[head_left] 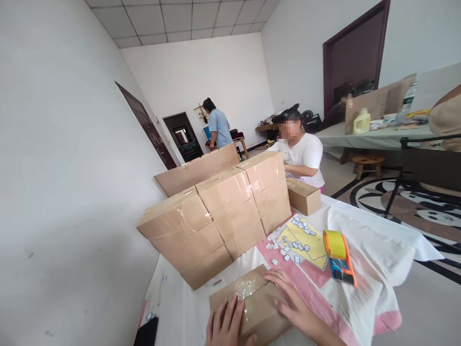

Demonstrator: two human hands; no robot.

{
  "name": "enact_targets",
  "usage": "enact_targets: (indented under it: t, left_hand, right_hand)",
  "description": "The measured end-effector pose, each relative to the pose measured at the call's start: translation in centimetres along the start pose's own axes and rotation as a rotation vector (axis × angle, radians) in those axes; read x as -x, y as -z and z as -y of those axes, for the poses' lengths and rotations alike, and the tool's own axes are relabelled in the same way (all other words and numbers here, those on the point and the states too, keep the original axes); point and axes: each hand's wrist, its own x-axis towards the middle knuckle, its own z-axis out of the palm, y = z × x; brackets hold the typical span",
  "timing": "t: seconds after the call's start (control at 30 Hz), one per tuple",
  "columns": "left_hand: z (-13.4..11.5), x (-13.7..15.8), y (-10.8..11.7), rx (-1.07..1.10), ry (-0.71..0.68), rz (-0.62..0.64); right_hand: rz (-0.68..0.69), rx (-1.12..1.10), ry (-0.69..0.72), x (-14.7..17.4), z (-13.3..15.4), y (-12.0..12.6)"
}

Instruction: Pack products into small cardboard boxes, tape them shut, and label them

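Squarely under both hands (230, 324): taped box (252, 300).

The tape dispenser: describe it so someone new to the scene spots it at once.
On the cloth-covered table, right of the stacked cardboard boxes, lies the tape dispenser. Unlike the brown boxes, it is orange and blue with a yellow roll.

Only the person's two hands and a stretch of the right forearm show, at the bottom edge of the head view. The left hand (226, 323) is bare: no glove, ring or watch is visible on it, and its wrist is cut off by the frame. The right hand (291, 302) is also bare, with no jewellery to be seen. The right forearm (326, 333) carries no sleeve along the part in view. The nails look short and unpainted.
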Motion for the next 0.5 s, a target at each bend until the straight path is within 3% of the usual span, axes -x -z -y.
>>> enact_targets:
  t: [0.27,0.4,0.5]
  left_hand:
    - [-0.6,-0.2,1.6,0.018,-0.024,0.05]
    - [-1.0,0.0,2.3,0.016,-0.021,0.032]
    - [-1.2,0.4,2.4,0.012,-0.01,0.012]
  right_hand:
    - [-0.006,0.007,0.002,-0.3,0.6,0.0]
    - [0.083,0.134,0.023,-0.6,1.4,0.9]
    - [0.053,0.315,0.028,-0.1,1.5,2.7]
